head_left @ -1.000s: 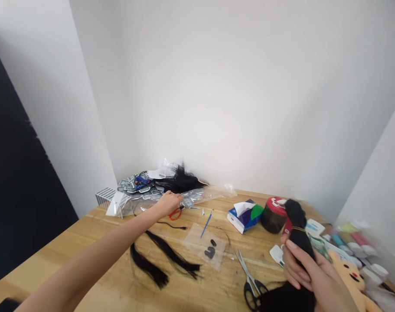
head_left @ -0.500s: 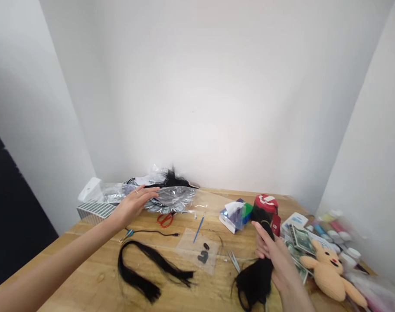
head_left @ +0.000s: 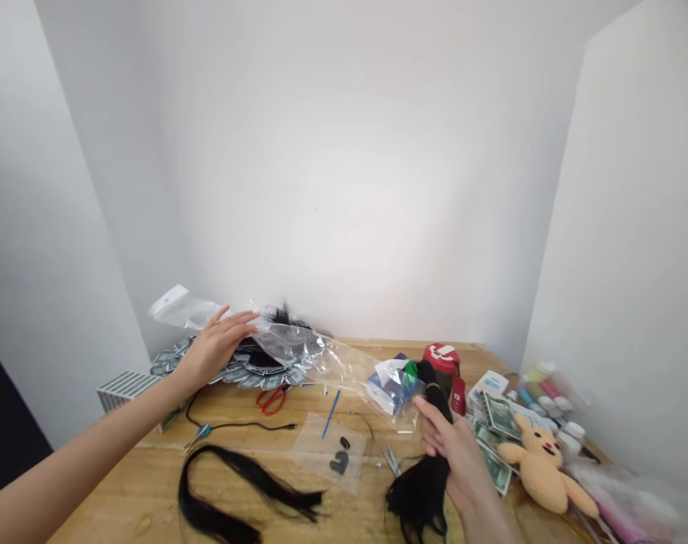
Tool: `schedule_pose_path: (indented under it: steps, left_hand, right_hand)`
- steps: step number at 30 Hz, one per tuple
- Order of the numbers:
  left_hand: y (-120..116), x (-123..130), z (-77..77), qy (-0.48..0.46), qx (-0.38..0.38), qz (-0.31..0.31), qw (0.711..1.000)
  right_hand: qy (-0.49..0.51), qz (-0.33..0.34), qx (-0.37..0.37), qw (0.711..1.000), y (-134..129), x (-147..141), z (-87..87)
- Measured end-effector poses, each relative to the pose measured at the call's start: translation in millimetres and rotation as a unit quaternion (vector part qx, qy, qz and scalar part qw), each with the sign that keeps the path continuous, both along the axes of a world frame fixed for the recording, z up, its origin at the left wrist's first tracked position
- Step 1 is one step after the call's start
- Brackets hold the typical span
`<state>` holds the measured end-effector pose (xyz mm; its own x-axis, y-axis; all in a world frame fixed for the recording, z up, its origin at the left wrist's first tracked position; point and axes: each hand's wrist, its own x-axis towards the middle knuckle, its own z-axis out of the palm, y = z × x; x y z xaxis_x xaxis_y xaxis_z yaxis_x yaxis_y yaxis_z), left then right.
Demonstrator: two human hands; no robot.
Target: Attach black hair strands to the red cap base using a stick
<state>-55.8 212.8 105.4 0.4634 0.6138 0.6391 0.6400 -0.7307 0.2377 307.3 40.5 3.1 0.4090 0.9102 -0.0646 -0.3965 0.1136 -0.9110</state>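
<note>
My left hand (head_left: 222, 347) has its thumb and straight fingers closed on a long clear plastic bag (head_left: 344, 363) with a white header. The bag stretches across the back of the table toward the right. My right hand (head_left: 445, 442) is wrapped around a bundle of black hair (head_left: 420, 487), tied near its top with a thin band. Another hank of black hair (head_left: 208, 491) lies curved on the table at front left. Between them a small clear bag (head_left: 315, 446) lies flat, with dark little pieces (head_left: 339, 462) on it.
Red-handled scissors (head_left: 271, 400), a blue stick (head_left: 332, 412), a black cable (head_left: 247, 425) and silver scissors (head_left: 391, 461) lie mid-table. A striped box (head_left: 129, 385) stands left. Rightward are a blue box (head_left: 392, 389), a red case (head_left: 441, 357), a plush toy (head_left: 541, 465) and bottles.
My left hand has raised the clear bag's header end up off the striped box and to the right. My right hand still holds the hair bundle. The camera view has shifted right and tilted up.
</note>
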Motion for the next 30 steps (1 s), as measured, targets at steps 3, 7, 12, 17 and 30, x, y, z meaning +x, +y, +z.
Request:
schedule_pose_path:
  steps: [3,7,12,17,30]
  left_hand:
    - [11.3,25.1,1.9,-0.078,-0.025,0.082,0.993]
    - [-16.3,83.3,-20.8,-0.186,-0.107,0.119,0.969]
    - [-104.2,144.6,-83.0,-0.236,-0.338,0.0,0.911]
    - [-138.5,165.4,-109.5,-0.349,-0.513,-0.112,0.776]
    - [-116.8,145.5,-117.7,-0.551,-0.398,-0.096,0.727]
  right_hand:
    - [0.015,0.011,0.001,1.0,3.5,-6.1,-1.6]
    - [0.023,0.01,-0.012,1.0,13.9,-22.9,-8.9]
    - [0.002,-0.002,-0.018,1.0,23.1,-50.6,-17.7]
    - [-0.077,0.022,-0.02,0.997,18.3,-73.7,-19.3]
    - [-0.448,0.046,0.027,0.893,-17.5,-75.7,17.2]
